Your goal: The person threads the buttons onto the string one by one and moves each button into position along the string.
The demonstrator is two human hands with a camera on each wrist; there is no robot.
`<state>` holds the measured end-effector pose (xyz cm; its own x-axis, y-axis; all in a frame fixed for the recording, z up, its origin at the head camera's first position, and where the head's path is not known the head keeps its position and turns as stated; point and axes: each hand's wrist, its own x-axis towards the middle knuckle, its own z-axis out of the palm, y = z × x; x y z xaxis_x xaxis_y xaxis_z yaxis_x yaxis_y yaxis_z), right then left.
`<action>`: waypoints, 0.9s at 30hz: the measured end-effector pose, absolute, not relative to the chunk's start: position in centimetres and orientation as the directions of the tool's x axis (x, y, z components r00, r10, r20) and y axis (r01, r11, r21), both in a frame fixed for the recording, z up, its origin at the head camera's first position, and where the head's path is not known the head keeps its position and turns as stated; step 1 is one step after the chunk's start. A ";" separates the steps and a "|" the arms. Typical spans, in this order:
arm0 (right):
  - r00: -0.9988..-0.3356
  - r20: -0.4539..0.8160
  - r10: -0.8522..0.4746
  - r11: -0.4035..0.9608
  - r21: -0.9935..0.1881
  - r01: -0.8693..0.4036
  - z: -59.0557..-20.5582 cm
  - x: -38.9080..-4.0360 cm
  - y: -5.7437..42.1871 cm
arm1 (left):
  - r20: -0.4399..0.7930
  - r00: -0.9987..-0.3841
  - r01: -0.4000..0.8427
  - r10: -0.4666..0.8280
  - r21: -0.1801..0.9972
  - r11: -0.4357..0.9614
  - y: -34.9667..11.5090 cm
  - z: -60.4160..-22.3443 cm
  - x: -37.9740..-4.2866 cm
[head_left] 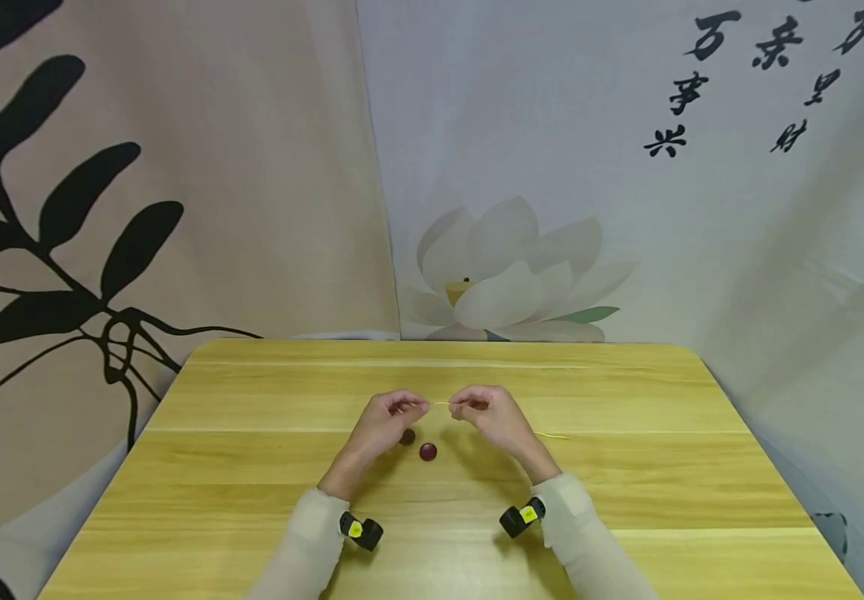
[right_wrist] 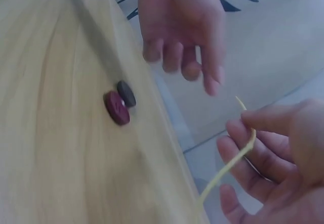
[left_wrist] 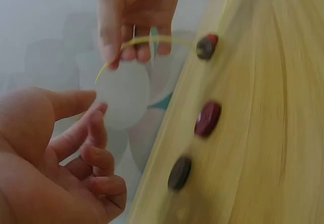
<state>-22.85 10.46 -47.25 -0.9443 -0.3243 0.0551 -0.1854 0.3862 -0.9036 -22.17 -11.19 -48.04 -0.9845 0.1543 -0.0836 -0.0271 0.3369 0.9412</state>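
My right hand (head_left: 493, 417) pinches a thin yellow cord (right_wrist: 225, 171) between thumb and forefinger, its short free end pointing toward the other hand. The fingertips of my left hand (head_left: 394, 419) are right by that cord tip, thumb and forefinger close together, and a small gap shows in both wrist views. Below the hands lie a dark red round disc (head_left: 427, 452) and a dark brown disc (head_left: 407, 437) on the table, the brown one partly covered by my left hand. At the cord's far part, a dark disc with red behind it (left_wrist: 206, 48) shows in the left wrist view.
The wooden table (head_left: 252, 508) has a back edge against a curtain (head_left: 267, 167) printed with leaves, a lotus and writing. More yellow cord (head_left: 551, 436) trails on the table right of my right wrist. A black wrist camera (head_left: 361, 531) sits on each sleeve.
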 end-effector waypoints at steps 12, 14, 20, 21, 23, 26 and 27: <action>-0.953 -0.006 -0.303 0.383 -0.917 -0.116 -48.6 -24.7 11.8 | -0.134 -0.980 -0.049 0.149 0.883 0.467 -13.7 -49.8 -23.2; -0.956 -0.018 -0.294 0.396 -0.912 -0.105 -48.9 -25.2 12.0 | -0.146 -0.975 -0.052 0.165 0.880 0.472 -13.9 -50.1 -23.3; -0.967 -0.055 -0.249 0.410 -0.910 -0.054 -50.1 -26.4 12.8 | -0.161 -0.956 -0.022 0.247 0.873 0.487 -14.4 -50.6 -23.5; -0.967 -0.063 -0.245 0.407 -0.913 -0.044 -50.3 -26.5 12.8 | -0.162 -0.952 -0.015 0.258 0.870 0.493 -14.5 -50.6 -23.5; -0.967 -0.077 -0.241 0.401 -0.916 -0.027 -50.6 -26.7 12.9 | -0.168 -0.946 -0.005 0.277 0.863 0.505 -14.6 -50.6 -23.5; -0.965 -0.111 -0.239 0.393 -0.920 0.008 -50.9 -26.8 13.0 | -0.184 -0.934 -0.002 0.305 0.859 0.512 -14.9 -50.7 -23.5; -0.963 -0.126 -0.239 0.390 -0.921 0.023 -50.9 -26.8 13.0 | -0.189 -0.930 -0.002 0.314 0.860 0.511 -15.0 -50.7 -23.5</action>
<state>-26.79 12.98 -50.93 -0.9629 -0.2387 -0.1256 0.0235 0.3897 -0.9206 -23.52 -14.99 -50.67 -0.9305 0.3141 -0.1886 -0.0018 0.5110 0.8596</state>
